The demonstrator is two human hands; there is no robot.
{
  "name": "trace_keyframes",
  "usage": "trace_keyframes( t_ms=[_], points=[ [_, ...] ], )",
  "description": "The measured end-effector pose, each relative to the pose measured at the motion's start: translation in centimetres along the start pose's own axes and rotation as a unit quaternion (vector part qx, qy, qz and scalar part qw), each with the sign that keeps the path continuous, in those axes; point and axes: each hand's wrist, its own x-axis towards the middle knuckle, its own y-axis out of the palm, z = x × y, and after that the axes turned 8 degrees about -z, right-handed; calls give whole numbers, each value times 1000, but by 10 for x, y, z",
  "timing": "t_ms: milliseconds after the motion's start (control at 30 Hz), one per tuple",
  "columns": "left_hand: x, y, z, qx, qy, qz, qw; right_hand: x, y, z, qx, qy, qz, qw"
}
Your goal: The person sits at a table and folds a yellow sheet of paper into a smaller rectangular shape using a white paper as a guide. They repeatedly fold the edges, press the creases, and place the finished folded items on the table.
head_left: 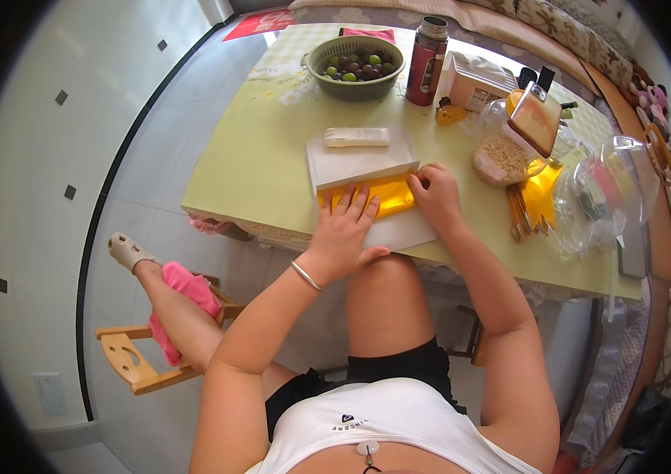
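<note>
A shiny gold foil sheet (389,197) lies in a band across white paper (351,164) near the table's front edge. My left hand (341,231) rests flat on the foil's left part, fingers spread. At the foil's right end my right hand (437,195) has its fingers curled and pinches the corner. What exactly sits under those fingertips is partly hidden. A white tube-shaped object (357,137) lies on the far part of the paper, apart from both hands.
On the table (260,150) stand a green-grey colander (322,73) of fruit, a red flask (425,71) and a tissue box (482,83). To the right are a propped phone (535,118), a clear jar (501,162), more gold foil (539,193) and a clear plastic bag (600,193).
</note>
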Motion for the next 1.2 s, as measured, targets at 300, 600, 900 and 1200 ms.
trace_keyframes(
  t_ms=[300,600,900,1200],
  points=[
    [2,2,0,-6,1,10,1000,-2,4,-6,-10,-8,-9,1000],
    [0,3,-1,6,16,4,1000,-5,-3,4,-93,-20,-35,995],
    [-3,9,4,56,8,78,995,-56,-2,59,-115,-248,252,928],
    [-22,-8,7,-13,-45,81,996,-42,-36,17,-212,-192,271,919]
  ],
)
